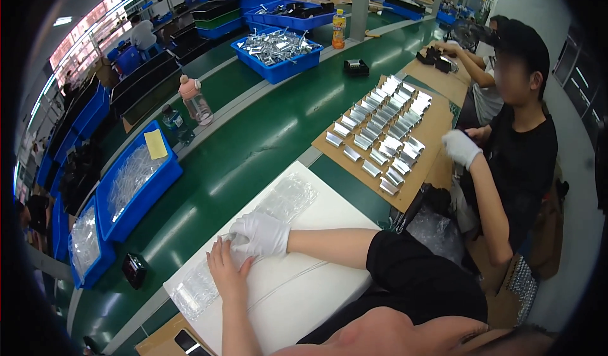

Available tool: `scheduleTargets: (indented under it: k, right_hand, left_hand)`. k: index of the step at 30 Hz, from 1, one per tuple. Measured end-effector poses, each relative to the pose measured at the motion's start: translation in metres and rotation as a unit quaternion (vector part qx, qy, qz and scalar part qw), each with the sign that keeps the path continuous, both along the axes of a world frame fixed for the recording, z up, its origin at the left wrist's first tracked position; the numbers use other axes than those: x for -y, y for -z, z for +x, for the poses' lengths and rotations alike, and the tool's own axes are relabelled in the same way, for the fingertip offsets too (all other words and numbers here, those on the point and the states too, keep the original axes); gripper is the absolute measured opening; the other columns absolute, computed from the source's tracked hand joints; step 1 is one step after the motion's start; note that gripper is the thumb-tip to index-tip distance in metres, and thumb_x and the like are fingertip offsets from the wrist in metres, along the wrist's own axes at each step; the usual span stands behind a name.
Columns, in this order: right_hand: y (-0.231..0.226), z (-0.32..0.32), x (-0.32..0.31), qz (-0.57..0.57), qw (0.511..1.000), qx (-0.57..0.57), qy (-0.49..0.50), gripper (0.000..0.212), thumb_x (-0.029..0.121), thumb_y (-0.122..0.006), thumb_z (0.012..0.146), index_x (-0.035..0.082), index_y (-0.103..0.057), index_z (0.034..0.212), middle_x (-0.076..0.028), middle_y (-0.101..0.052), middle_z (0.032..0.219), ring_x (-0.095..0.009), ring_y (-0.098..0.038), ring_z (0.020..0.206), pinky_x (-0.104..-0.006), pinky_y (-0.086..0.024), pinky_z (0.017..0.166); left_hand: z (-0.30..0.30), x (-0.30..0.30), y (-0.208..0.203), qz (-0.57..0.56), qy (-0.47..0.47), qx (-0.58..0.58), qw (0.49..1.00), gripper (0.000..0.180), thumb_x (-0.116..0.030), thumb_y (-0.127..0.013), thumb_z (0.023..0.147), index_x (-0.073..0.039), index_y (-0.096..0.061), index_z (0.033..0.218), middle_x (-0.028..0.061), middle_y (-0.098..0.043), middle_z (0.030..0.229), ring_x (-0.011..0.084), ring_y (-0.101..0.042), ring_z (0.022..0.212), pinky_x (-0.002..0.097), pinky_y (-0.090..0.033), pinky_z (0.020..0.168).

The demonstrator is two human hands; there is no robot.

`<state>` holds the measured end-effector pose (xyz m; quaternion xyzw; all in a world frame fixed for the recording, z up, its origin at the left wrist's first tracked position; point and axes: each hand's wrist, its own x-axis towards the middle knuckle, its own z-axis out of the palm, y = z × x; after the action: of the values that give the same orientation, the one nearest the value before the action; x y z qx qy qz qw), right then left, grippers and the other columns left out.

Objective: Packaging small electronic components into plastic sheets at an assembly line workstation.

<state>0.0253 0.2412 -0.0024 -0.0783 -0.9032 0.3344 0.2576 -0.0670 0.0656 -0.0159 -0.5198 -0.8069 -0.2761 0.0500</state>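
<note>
The clear plastic film (237,245) under the two hands is hard to see against the white board (297,280), and I cannot tell where its edges end; it lies on the board at the near edge of the green table (240,147), between two piles of clear plastic bags (288,197). The bare left hand (227,272) lies flat with open fingers on the film, and the gloved right hand (261,232) presses on it just beside, touching the left, neither one closed around anything. At the left, blue bins (136,185) hold more clear bags, another blue bin (277,49) far back holds shiny metal parts, and a co-worker's gloved hand (461,148) is near a cardboard sheet (437,128) with rows of metal clips.
</note>
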Motion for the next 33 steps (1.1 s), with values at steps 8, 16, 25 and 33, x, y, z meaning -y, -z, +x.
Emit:
scheduleTargets:
  k: [8, 16, 25, 33]
  right_hand:
    - [-0.006, -0.001, 0.002, 0.032, 0.999, -0.038, -0.009, 0.037, 0.038, -0.069, 0.085, 0.007, -0.067, 0.104, -0.012, -0.068, 0.102, -0.034, -0.065, 0.094, -0.0405, -0.051, 0.090]
    - [0.002, -0.003, -0.003, 0.122, 0.992, -0.013, -0.017, 0.036, 0.034, -0.069, 0.079, 0.006, -0.067, 0.102, -0.013, -0.069, 0.101, -0.034, -0.065, 0.093, -0.0414, -0.051, 0.089]
    - [0.002, -0.004, -0.003, 0.098, 0.995, 0.009, 0.003, 0.026, 0.026, -0.068, 0.074, 0.003, -0.067, 0.085, -0.016, -0.068, 0.090, -0.037, -0.063, 0.085, -0.0424, -0.052, 0.084]
    - [-0.003, -0.008, 0.000, 0.117, 0.993, 0.010, -0.001, 0.026, 0.026, -0.067, 0.074, 0.002, -0.068, 0.084, -0.017, -0.067, 0.089, -0.036, -0.062, 0.082, -0.0418, -0.052, 0.083]
  left_hand:
    - [-0.002, 0.001, -0.002, -0.005, 0.013, 0.011, 1.000, 0.070, -0.021, -0.081, 0.079, -0.004, -0.051, 0.139, 0.0161, -0.049, 0.151, 0.0353, -0.043, 0.142, 0.0536, -0.023, 0.123]
    - [-0.003, -0.002, -0.001, -0.025, 0.028, -0.005, 0.999, 0.072, -0.020, -0.080, 0.078, -0.004, -0.050, 0.141, 0.0157, -0.048, 0.152, 0.0353, -0.042, 0.144, 0.0537, -0.022, 0.123]
    - [-0.007, -0.001, 0.000, 0.004, 0.082, 0.006, 0.997, 0.070, -0.014, -0.074, 0.082, -0.003, -0.046, 0.145, 0.0186, -0.050, 0.147, 0.0411, -0.044, 0.139, 0.0528, -0.027, 0.120]
    - [-0.043, 0.005, 0.038, 0.046, 0.137, -0.057, 0.988, 0.087, -0.027, -0.079, 0.068, -0.003, -0.046, 0.146, 0.0217, -0.051, 0.146, 0.0429, -0.050, 0.130, 0.0524, -0.034, 0.114]
